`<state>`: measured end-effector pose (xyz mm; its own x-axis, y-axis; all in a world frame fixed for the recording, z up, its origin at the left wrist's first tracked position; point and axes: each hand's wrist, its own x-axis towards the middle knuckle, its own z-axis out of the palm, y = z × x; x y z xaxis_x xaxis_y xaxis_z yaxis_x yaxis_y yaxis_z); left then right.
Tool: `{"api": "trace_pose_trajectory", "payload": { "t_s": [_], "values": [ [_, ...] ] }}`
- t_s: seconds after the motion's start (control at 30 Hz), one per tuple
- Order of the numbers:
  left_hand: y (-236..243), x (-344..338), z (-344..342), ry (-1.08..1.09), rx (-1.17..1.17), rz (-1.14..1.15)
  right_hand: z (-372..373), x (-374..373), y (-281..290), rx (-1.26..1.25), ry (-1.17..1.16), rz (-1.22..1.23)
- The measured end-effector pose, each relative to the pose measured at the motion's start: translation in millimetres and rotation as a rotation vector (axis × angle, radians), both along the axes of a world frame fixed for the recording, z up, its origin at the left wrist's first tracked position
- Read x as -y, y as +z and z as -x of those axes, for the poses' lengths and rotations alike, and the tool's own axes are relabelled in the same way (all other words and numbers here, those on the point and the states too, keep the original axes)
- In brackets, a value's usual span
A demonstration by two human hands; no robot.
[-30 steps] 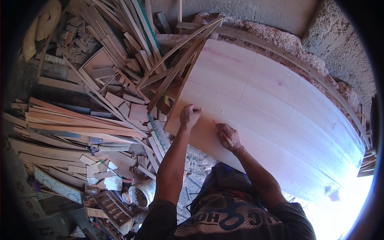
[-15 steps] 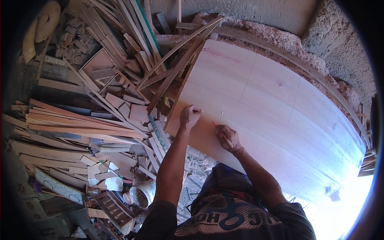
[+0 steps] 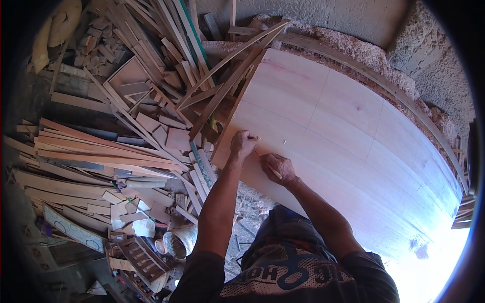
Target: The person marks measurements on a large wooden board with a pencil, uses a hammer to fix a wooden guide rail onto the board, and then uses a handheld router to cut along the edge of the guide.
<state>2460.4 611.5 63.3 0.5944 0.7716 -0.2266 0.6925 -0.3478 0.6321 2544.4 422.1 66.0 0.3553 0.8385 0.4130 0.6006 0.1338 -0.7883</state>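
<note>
A wide pale wooden panel (image 3: 343, 116) with thin lines drawn across it lies before me. Close to its left edge my left hand (image 3: 244, 144) is closed above the wood; something small and pale shows at its fingertips, too small to name. Just to the right, my right hand (image 3: 279, 167) grips a thin red pencil (image 3: 258, 152), its tip pointing up and left toward my left hand. A pale piece, perhaps the pencil's other end, shows by that palm. One small whitish bit (image 3: 284, 142) sits on the panel beyond my right hand.
Heaps of wood offcuts and strips (image 3: 101, 151) fill the left side. Long slats (image 3: 227, 86) lean against the panel's far left corner. A curved wooden strip (image 3: 384, 81) and wood shavings (image 3: 348, 45) run along its far edge. At lower left stands a whitish bucket (image 3: 179, 242).
My right hand has moved left with the pencil, nearer to my left hand. The left hand stays closed in nearly the same place. The view has shifted slightly.
</note>
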Motion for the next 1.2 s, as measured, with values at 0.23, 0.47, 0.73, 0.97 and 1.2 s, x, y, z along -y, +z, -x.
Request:
{"api": "trace_pose_trajectory", "payload": {
  "t_s": [0.23,0.47,0.73,0.97,1.2],
  "values": [
    [12,6,-7,-0.001,-0.022,0.030,1,-9,-6,0.065,-0.028,0.023],
    [3,2,-1,-0.002,0.017,0.011,5,-15,-8,0.067,-0.023,0.094],
    [4,5,-1,-0.017,0.037,-0.057,3,-14,-11,0.108,-0.022,0.058],
    [7,5,-1,0.016,0.017,0.022,5,-14,-5,0.016,-0.030,0.045],
    [15,10,-4,0.032,0.016,0.052,-1,-11,-4,-0.039,-0.013,0.002]
  ]
}}
